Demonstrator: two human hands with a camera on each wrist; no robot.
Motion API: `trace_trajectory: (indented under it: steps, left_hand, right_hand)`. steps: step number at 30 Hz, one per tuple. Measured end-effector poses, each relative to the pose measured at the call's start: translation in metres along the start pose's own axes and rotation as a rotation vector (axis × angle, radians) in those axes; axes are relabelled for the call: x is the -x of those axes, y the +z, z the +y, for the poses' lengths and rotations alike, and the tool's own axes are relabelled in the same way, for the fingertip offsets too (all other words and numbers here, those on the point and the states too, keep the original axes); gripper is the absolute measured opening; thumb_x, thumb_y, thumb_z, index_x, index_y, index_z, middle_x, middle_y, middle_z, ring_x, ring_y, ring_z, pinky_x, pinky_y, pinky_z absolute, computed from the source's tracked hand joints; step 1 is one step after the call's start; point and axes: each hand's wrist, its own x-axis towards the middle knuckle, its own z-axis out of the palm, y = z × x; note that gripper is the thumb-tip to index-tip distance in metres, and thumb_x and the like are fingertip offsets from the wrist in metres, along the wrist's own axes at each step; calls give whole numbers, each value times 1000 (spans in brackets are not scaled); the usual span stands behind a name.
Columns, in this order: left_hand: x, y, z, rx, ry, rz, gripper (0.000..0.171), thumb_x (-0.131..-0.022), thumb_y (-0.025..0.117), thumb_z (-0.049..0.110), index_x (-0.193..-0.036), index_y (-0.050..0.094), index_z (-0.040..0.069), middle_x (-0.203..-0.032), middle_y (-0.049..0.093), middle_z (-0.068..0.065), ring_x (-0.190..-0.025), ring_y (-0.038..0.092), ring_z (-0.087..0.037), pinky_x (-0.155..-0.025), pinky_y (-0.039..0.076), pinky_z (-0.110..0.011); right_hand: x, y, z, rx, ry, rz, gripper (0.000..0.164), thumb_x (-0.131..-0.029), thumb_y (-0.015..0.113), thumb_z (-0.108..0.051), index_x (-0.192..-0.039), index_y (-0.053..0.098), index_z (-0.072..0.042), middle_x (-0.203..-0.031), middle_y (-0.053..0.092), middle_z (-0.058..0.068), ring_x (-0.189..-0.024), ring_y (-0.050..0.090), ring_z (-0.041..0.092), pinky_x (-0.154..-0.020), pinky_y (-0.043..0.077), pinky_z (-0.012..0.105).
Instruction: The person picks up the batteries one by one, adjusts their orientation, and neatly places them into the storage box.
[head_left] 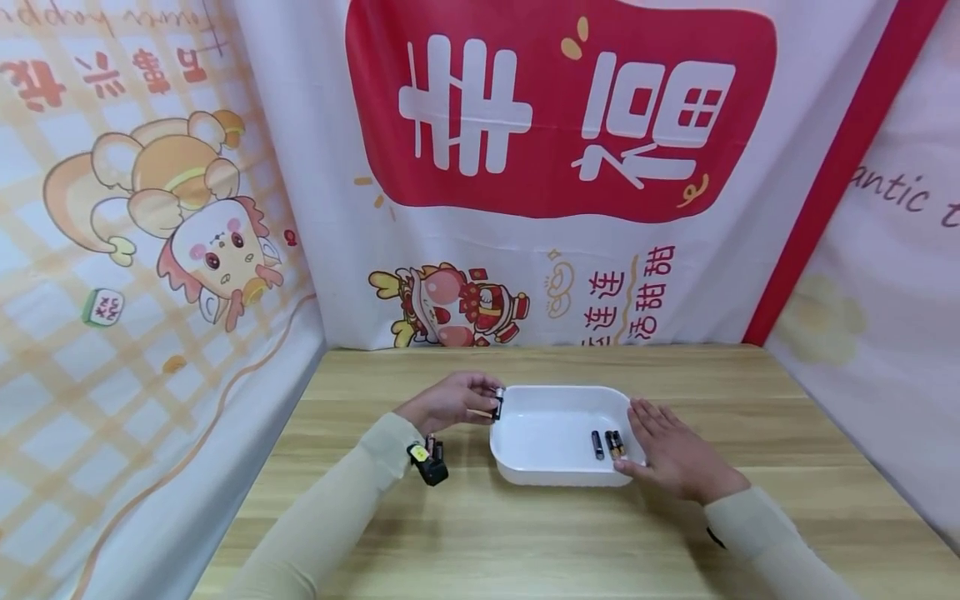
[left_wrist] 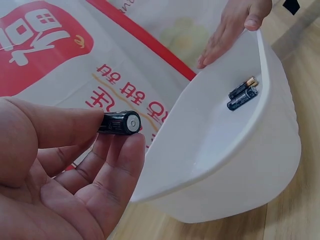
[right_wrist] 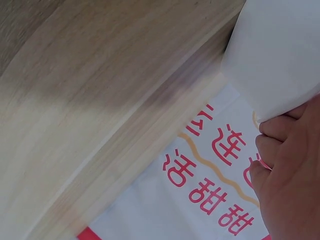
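Note:
Between thumb and fingertips, my left hand pinches a black battery at the left rim of a white dish. The battery's flat silver end shows in the left wrist view. My right hand rests on the dish's right rim, with fingers stretched out and the thumb pointing inward over the edge. In the right wrist view its fingertips lie against the white wall. Inside the dish, toward its right end, lie a dark battery and, close by, two black-and-copper batteries side by side.
The dish stands on a wooden table. A black wrist camera sits at the left cuff, with small dark pieces visible beside it. Printed cloth hangs along the table's back edge, and more cloth closes off both sides.

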Motion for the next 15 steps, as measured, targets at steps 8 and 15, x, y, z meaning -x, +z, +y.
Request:
trace_trajectory:
  steps: [8,15]
  left_hand:
    - [-8,5,-4,38,-22,-13,37,-92,63,-1,-127,54,-2,-121,57,-24,-96,65,-27,-89,55,-43]
    - [-15,14,0,24,-38,5,31,-92,64,1,-122,58,3,-124,55,-26,-97,65,-28,-88,56,-42]
  right_hand:
    - [1,1,-2,-8,8,-8,97,-92,33,-73,-147,30,7,-156,22,21,-143,18,38,-117,15,52]
    - [0,1,-1,-14,13,-13,98,-91,33,-73,-147,30,7,-156,22,21,-143,18,38,-117,15,53]
